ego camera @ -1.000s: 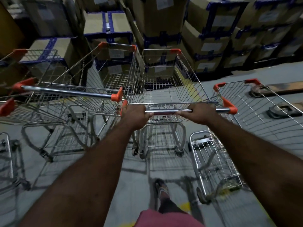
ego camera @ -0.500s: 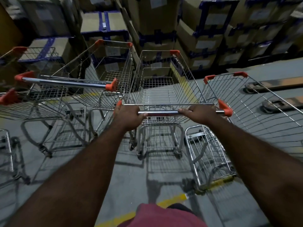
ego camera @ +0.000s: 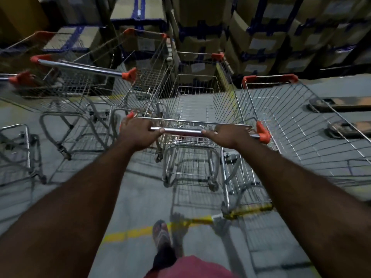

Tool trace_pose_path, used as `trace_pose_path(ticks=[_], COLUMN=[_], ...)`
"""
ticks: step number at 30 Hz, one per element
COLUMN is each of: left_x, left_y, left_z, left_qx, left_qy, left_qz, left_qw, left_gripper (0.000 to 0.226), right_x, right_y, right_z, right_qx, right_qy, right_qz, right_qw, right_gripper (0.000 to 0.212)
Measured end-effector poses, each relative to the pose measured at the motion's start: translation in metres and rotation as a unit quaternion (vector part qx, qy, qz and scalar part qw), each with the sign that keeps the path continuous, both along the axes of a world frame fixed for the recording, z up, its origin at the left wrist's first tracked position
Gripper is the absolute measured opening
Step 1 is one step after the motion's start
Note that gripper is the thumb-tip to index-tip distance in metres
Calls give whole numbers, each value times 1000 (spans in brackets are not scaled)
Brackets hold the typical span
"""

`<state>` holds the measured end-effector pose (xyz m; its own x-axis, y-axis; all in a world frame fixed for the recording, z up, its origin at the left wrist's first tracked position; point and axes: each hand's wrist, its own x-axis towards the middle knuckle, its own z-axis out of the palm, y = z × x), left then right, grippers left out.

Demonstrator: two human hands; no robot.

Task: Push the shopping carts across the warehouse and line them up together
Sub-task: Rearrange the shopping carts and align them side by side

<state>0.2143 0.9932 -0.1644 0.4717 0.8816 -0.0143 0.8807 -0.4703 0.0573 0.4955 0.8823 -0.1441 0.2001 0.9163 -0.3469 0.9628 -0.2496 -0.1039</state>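
Both hands grip one handle [ego camera: 182,131], fingers curled round it: left hand [ego camera: 138,133] at its left end, right hand [ego camera: 228,135] near the right. Four carts on the floor [ego camera: 130,207]: held cart [ego camera: 196,101] mid-row facing the boxes [ego camera: 259,43], left cart [ego camera: 84,67] and far-left cart [ego camera: 18,79] beside it, right cart [ego camera: 291,121] just beside.

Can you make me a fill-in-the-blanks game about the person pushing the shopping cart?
1. The left hand and right hand both grip the middle cart by its ____.
2. Its end caps are coloured ____.
3. The floor line is painted ____.
4. The boxes ahead carry ____ tape.
Missing words: handle, orange, yellow, blue.
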Motion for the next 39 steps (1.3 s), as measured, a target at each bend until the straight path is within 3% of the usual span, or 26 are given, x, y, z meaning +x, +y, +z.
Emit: trace_pose_path(ticks=[11,19,34,39], left_x=[-21,-35,-69,-67], left_y=[-81,-144,-208,-221], left_z=[-1,7,-7,-10], left_qx=[-39,-47,-5,3], left_qy=[41,22,0,12], left_qz=[11,26,41,69], left_qw=[998,998,999,998], left_gripper=[84,70,75,89], right_x=[-18,-32,-54,-53], right_y=[-76,-124,-177,-185], right_z=[-4,-4,-11,-7], right_qx=[4,14,23,23], right_qy=[-14,-1,-16,-11], right_qz=[7,-18,-7,14], right_qw=[1000,1000,1000,1000], right_gripper=[87,86,91,98])
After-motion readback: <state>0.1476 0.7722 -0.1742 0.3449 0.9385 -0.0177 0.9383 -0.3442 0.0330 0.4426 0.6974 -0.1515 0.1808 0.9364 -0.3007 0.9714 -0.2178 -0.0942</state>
